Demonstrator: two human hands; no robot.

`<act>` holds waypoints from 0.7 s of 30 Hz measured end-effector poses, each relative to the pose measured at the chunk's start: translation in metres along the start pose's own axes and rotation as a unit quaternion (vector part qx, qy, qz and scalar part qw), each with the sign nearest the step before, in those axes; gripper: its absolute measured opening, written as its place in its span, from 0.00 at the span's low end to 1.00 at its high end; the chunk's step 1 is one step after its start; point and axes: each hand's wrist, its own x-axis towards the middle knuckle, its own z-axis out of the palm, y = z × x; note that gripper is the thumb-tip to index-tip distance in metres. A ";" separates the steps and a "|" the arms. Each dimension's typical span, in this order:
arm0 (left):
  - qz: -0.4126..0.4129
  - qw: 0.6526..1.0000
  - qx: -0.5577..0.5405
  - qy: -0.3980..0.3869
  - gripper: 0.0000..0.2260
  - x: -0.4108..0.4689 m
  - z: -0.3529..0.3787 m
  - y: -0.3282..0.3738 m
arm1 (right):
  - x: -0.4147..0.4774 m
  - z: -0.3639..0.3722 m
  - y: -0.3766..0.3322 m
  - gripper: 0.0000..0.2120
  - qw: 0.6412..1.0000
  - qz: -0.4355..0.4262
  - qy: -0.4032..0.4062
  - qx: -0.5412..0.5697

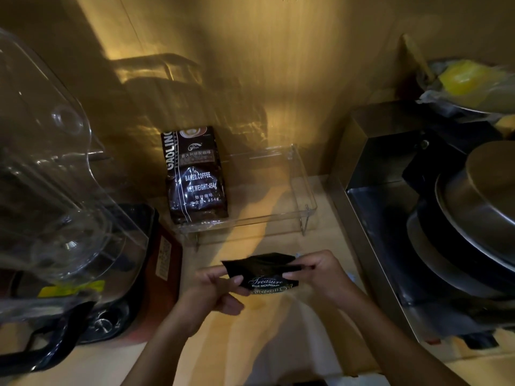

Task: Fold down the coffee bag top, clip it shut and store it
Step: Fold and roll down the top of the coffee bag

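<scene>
A small black coffee bag [263,270] with "Treasure Blue Mountain" lettering is held low in the middle, above the wooden counter. My left hand [214,288] pinches its left edge between thumb and fingers. My right hand [317,271] grips its right side, fingers curled over the top edge. The bag's top looks bent over toward me. A larger dark brown coffee bag [195,174] marked "Baked Coffee" stands upright in the left end of a clear acrylic tray [303,190] behind. No clip shows.
A clear plastic jug and a dark appliance [55,207] crowd the left. A steel box [370,151] and stacked metal pans [479,207] fill the right. The wooden wall stands close behind the tray. Bare counter [278,338] lies under my forearms.
</scene>
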 end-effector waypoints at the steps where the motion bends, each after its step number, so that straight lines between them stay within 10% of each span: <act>1: -0.014 1.000 -0.016 -0.005 0.08 -0.003 0.000 -0.006 | -0.005 0.000 0.001 0.13 1.000 -0.003 -0.004 -0.006; 21: 0.007 0.978 -0.171 0.120 0.09 0.000 0.029 -0.009 | -0.014 0.019 -0.006 0.16 0.986 0.043 0.112 0.117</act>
